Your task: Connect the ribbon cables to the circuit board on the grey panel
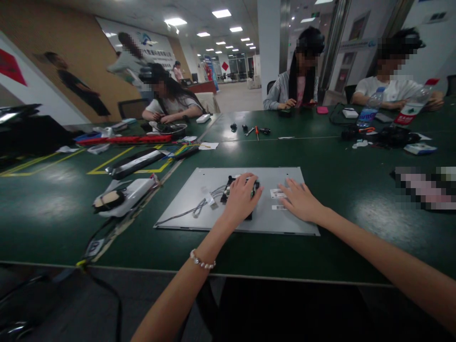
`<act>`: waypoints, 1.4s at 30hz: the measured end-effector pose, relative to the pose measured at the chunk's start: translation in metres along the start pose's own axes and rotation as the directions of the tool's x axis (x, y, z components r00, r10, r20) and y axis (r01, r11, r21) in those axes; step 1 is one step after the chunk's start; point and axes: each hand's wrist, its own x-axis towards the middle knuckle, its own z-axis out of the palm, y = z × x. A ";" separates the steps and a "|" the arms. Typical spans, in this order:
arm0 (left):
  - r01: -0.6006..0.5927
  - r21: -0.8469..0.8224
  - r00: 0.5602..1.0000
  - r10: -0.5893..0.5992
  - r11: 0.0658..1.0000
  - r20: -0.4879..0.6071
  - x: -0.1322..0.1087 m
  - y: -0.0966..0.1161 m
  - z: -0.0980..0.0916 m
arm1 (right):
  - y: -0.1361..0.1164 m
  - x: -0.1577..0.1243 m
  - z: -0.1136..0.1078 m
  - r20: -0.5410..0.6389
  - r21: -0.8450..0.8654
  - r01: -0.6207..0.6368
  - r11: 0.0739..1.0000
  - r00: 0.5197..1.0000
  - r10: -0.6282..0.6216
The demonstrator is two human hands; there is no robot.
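Note:
A flat grey metal panel (185,194) lies on the table in front of me. On its middle sits a black part with what looks like a small circuit board (225,194), mostly hidden under my left hand (243,194), whose fingers and thumb curl over it. Grey cables (194,210) run from near this part to the panel's lower left corner, with a pale tag (210,199) on them. To the right, my right hand (301,202) rests flat with its fingers spread, fingertips beside two white labels (277,193). Nothing shows in it.
The green table (342,156) holds a white wrapped item (124,195) and a long black pouch (135,162) at left. Small tools, including a screwdriver (257,132), lie beyond the panel. Two bottles (370,108) stand far right. Several people sit or stand across the table.

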 end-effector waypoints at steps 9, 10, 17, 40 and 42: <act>0.113 0.123 0.990 -0.121 0.986 0.065 0.001 -0.017 -0.004 | -0.031 0.019 0.005 -0.029 0.018 -0.018 1.000 0.999 0.019; 0.136 0.149 0.985 -0.149 0.980 0.084 -0.003 -0.023 -0.006 | -0.032 0.019 0.005 -0.030 0.025 -0.021 0.999 0.999 0.021; 0.199 0.218 0.890 -0.269 0.956 0.368 -0.038 -0.051 -0.013 | -0.030 0.019 0.006 -0.030 0.078 -0.002 0.997 1.000 0.004; 0.276 0.331 0.904 -0.361 0.902 0.230 -0.009 -0.124 -0.021 | -0.025 0.020 0.008 -0.072 0.119 0.026 0.993 0.997 -0.017; 0.281 0.391 0.912 -0.371 0.876 0.177 -0.018 -0.128 -0.037 | -0.025 0.020 0.008 -0.066 0.115 0.026 0.993 0.998 -0.019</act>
